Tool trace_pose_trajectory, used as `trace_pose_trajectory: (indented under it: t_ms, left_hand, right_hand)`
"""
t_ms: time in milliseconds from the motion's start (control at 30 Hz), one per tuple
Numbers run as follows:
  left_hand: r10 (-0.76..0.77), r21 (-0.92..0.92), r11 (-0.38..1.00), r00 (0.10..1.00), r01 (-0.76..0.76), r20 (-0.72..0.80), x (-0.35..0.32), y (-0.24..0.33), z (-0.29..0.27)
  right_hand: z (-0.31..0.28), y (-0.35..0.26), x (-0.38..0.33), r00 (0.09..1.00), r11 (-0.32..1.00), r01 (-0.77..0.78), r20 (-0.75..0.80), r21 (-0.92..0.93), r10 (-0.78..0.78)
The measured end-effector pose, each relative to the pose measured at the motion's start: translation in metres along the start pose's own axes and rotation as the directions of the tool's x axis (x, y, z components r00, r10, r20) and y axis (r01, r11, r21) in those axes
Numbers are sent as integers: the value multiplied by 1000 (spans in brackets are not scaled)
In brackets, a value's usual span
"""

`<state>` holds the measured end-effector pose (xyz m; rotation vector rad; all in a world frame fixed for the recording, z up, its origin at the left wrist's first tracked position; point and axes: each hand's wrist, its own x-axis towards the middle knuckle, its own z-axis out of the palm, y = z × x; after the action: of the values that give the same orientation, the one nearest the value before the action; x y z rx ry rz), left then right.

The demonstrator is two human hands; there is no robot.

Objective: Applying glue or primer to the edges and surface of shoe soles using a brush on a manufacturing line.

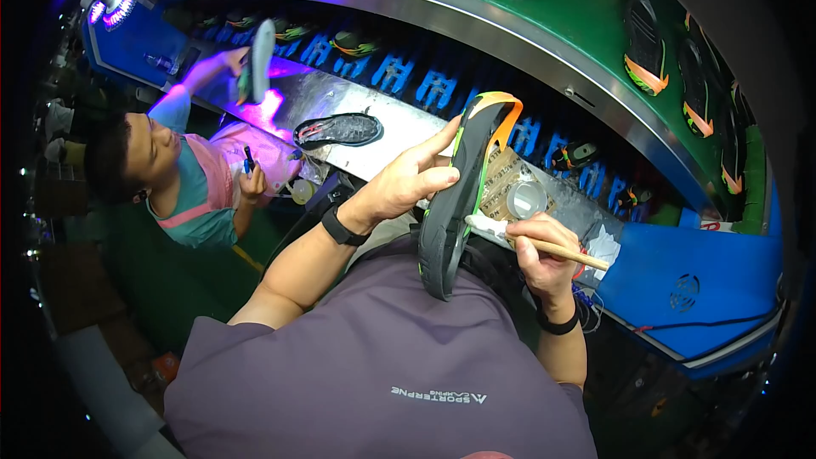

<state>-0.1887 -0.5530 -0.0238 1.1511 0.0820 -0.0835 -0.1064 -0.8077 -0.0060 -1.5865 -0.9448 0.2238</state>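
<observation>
1. The shoe sole point(446, 212), held up just left of the clear round pot point(527, 200), is long and black, with a green line along its edge and an orange band curling round its far end.
2. The brush point(561, 252), on the near side of the pot, has a white head and a pale wooden handle; its head meets the sole's edge.
3. The sole's long axis runs away from the body, leaning slightly right: orange end beyond the pot, black end nearer than it. Which end is the toe, I cannot tell. The brush head points left, its handle right.
4. The left hand point(416, 172), left of the pot, grips the sole's side.
5. The right hand point(546, 257), nearer than the pot, pinches the brush handle.
6. Far left of the pot, a co-worker point(191, 191) raises a blurred sole point(262, 59) near purple lamps point(115, 10).
7. Left of the pot, a black shoe piece point(338, 130) lies on the pale table point(387, 155); brown cardboard point(507, 172) lies beneath the pot.
8. Beyond the pot, blue racks point(436, 87) and a green belt point(578, 17) bearing shoe parts; right of it, blue housing point(680, 259).
</observation>
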Motion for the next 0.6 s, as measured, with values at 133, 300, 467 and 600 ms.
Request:
trace_pose_trajectory:
  t_ms: [133, 300, 467, 600]
  left_hand:
    - [-86, 0, 996, 996, 86, 14, -2, 0, -9]
    - [-27, -11, 1000, 994, 28, 103, -22, -4, -16]
    - [-59, -106, 990, 952, 95, 300, -44, -17, -22]
    - [-120, -51, 989, 944, 142, 307, -49, -9, -12]
  right_hand:
    - [-2, 18, -12, 983, 992, -39, -177, 116, 59]
    - [-18, 120, -29, 858, 912, -409, -333, 12, 390]
    - [-33, 207, -67, 810, 717, -586, -319, -379, 493]
    - [-33, 239, -91, 831, 722, -554, -329, -414, 449]
